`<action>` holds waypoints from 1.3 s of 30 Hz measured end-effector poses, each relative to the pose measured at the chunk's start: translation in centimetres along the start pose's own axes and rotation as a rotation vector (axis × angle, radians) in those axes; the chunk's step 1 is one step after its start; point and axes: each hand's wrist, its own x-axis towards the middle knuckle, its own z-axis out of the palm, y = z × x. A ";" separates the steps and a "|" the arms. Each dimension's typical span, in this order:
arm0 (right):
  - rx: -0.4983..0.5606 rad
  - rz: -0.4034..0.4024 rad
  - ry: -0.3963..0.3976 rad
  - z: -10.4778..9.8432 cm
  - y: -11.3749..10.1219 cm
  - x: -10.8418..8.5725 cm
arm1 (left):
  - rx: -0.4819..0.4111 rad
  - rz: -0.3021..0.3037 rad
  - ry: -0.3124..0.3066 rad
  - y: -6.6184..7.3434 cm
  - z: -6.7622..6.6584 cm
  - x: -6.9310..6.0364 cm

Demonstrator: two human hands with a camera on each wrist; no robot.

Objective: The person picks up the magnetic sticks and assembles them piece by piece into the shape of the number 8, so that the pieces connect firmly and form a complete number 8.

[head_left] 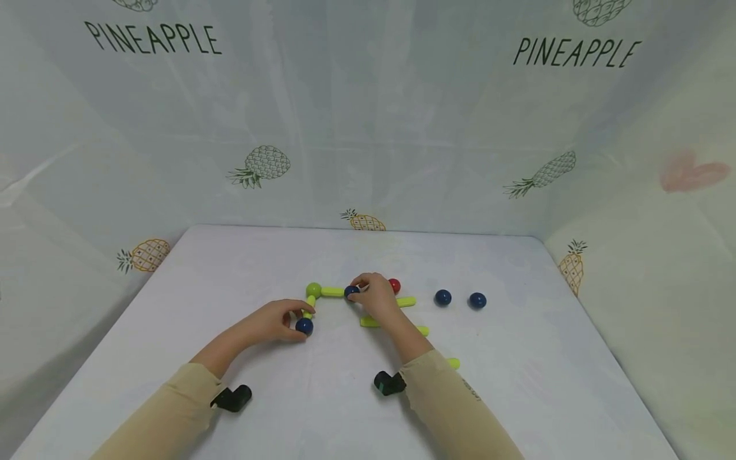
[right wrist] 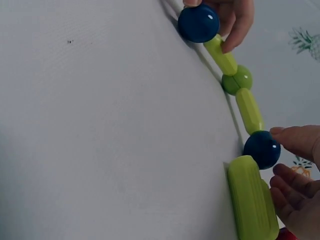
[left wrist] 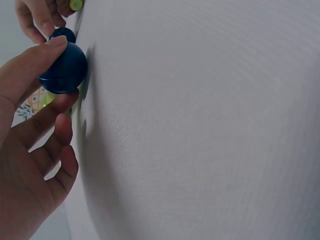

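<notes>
1. So I see L hand [head_left: 276, 321] pinching the near blue ball [head_left: 304, 327] w/ thumb + finger.
2. R hand [head_left: 376, 299] pinches the far blue ball [head_left: 351, 292].
3. Yellow-green sticks [head_left: 332, 292] run from both to a green ball [head_left: 313, 290].
4. Red ball [head_left: 395, 285] peeks out by R hand.
5. R arm [head_left: 411, 340] blocks bits of loose sticks [head_left: 369, 322].
6. 2 more blue balls [head_left: 443, 298] sit right, on table [head_left: 546, 364].

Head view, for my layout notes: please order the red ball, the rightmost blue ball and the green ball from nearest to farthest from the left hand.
1. Green ball: just beyond the left hand, between two yellow-green sticks.
2. Red ball: farther right, beside the right hand.
3. Rightmost blue ball: farthest right, on the white table.
</notes>
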 end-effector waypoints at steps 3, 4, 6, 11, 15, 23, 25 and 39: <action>0.009 -0.009 -0.013 -0.5 0.0 -0.4 | -0.020 -0.004 0.002 -0.1 0.1 0.0; 0.010 -0.013 -0.016 -0.6 -0.1 -0.5 | -0.024 -0.001 0.003 -0.1 0.1 -0.1; 0.006 -0.021 -0.024 -1.0 -0.1 -0.8 | -0.036 0.002 0.006 -0.1 0.2 -0.1; -0.011 -0.042 -0.036 -1.9 0.0 -1.5 | -0.043 0.004 0.013 0.1 0.4 0.0; -0.036 -0.058 -0.042 -2.6 0.3 -2.0 | -0.042 -0.001 0.022 0.3 0.5 0.1; -0.039 -0.067 -0.090 -3.8 0.8 -3.3 | -0.040 -0.020 0.041 0.7 0.9 0.2; -0.040 -0.068 -0.100 -4.0 0.9 -3.5 | -0.035 -0.028 0.048 0.7 1.0 0.3; -0.130 -0.043 -0.189 -4.4 2.2 -4.0 | -0.033 -0.067 0.079 1.1 1.2 1.3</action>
